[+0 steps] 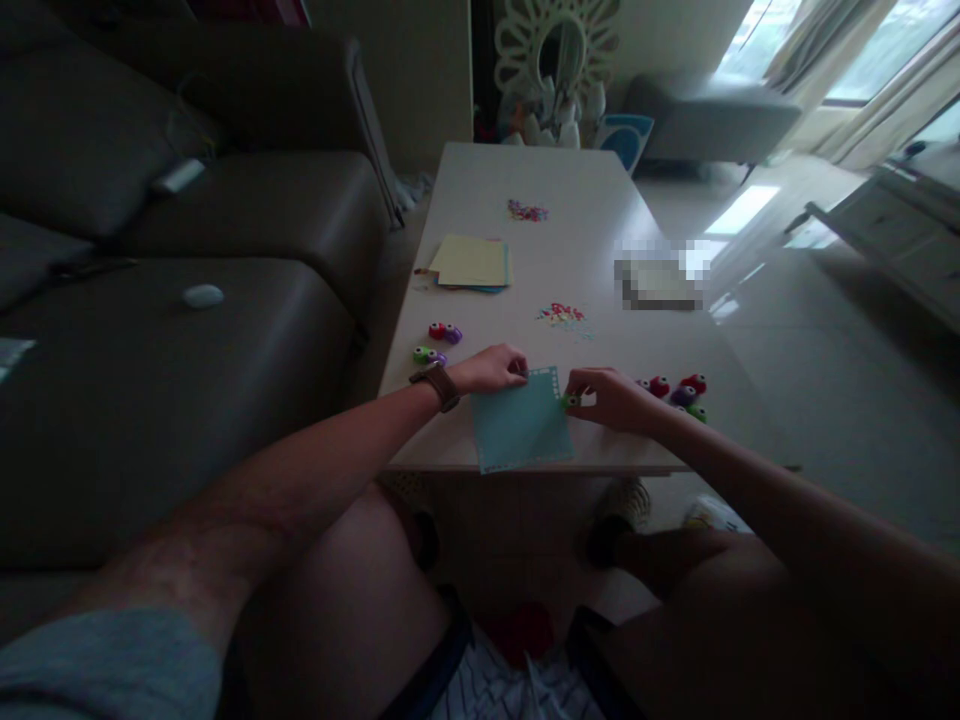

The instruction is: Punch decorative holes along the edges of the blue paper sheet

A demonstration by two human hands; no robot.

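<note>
A sheet of light blue paper (521,425) lies at the table's near edge, with rows of small cut-outs along its top, right and bottom borders. My left hand (496,370) is closed with curled fingers at the sheet's top edge, holding it. At the right edge, my right hand (611,398) is closed round a small green craft punch (572,400), which sits against the paper. The punch is partly hidden by my fingers. Left of the sheet are a red punch (436,330) and a green punch (421,354), each beside a purple one. More punches (684,395) stand past my right wrist.
Small coloured paper bits lie in a near pile (564,315) and a far pile (527,211) on the white table (577,180). A stack of coloured paper (472,262) is at the left. A blurred-out object (661,280) rests near the right edge. A sofa (285,300) flanks the left side.
</note>
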